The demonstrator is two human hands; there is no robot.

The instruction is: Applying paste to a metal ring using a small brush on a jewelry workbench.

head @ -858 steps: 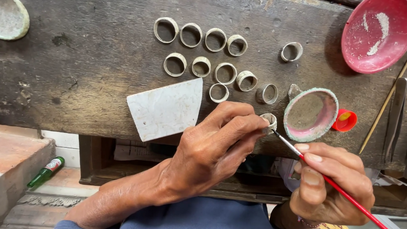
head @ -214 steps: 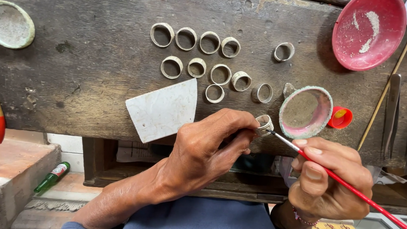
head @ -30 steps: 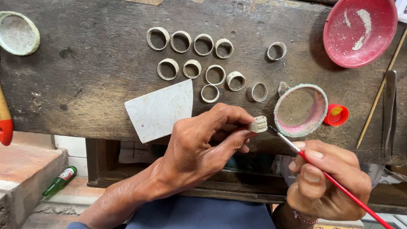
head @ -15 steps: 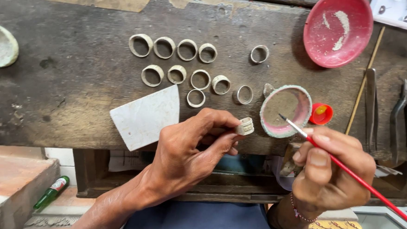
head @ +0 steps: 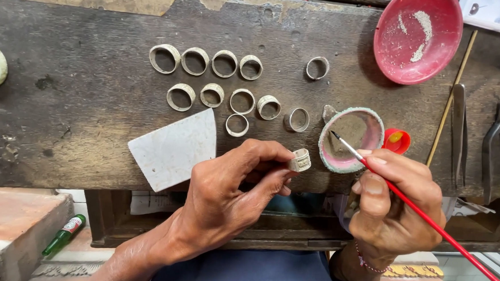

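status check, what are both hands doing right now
Left hand pinches a small pale metal ring. Right hand holds a thin red-handled brush, tip in the pink-rimmed round dish. Nothing between ring and dish.

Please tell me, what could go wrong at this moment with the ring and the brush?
The left hand pinches the ring only by fingertips, beyond the bench edge; if it slips, it may fall to the floor. The right hand holds the long brush with its tip over the small bowl, which sits at the bench edge; a push might tip it off. The brush handle could also sweep against the tools beside it.
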